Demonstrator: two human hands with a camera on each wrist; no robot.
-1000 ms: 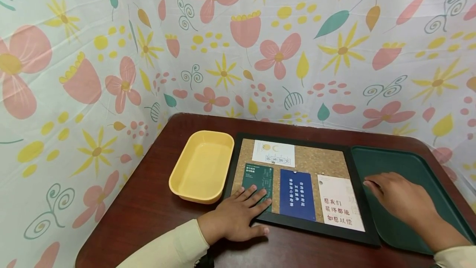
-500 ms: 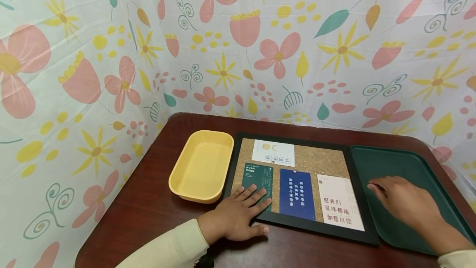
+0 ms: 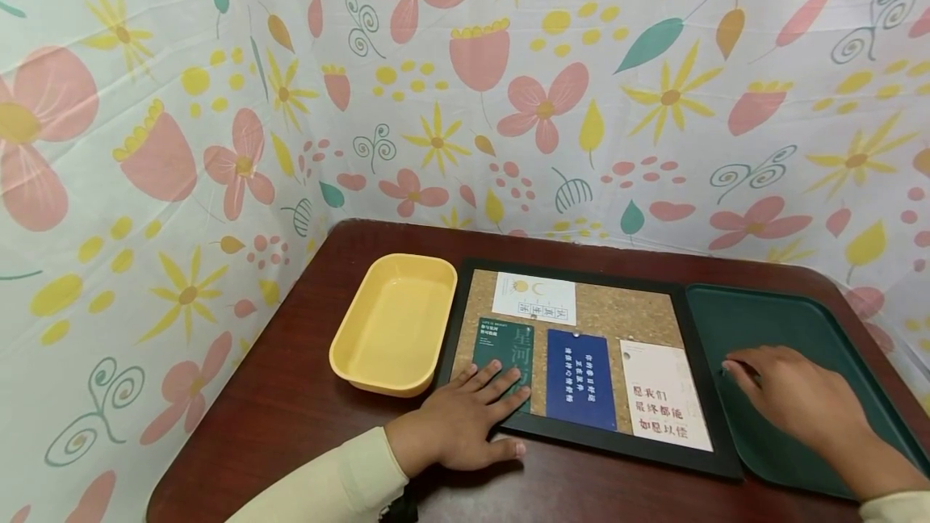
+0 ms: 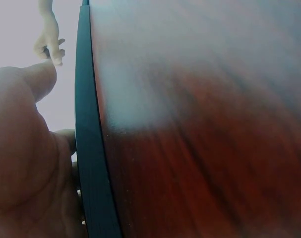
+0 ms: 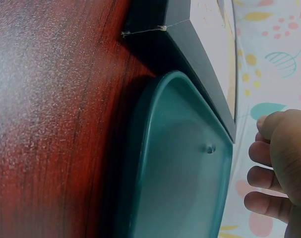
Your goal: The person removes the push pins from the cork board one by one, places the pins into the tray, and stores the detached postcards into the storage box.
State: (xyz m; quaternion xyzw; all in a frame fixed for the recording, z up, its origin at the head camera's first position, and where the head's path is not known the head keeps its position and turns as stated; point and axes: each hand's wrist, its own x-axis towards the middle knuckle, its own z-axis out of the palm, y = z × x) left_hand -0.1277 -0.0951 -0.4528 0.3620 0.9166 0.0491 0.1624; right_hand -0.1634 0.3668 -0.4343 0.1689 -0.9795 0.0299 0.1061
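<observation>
My left hand (image 3: 465, 418) lies flat with fingers spread, resting on the green card (image 3: 504, 345) and the lower-left edge of the black-framed corkboard (image 3: 617, 305). Over the dark green tray (image 3: 726, 313), my right hand (image 3: 799, 398) hovers with loosely bent fingers. In the right wrist view its fingers look parted, with nothing visible between them. A small clear piece, resembling a pushpin (image 5: 210, 148), is in the tray, apart from the hand. A blue card (image 3: 580, 382), a white card with red writing (image 3: 664, 394) and another white card (image 3: 534, 297) lie on the cork.
A yellow basin (image 3: 395, 321) stands left of the board with nothing seen inside. The tray adjoins the board's right side. All rest on a dark red-brown table (image 3: 283, 394), with a flower-patterned cloth (image 3: 508, 127) behind and at the left.
My right hand has shifted slightly right over the tray, and a small piece now shows by its fingertips. The left hand, board and cards stay put.
</observation>
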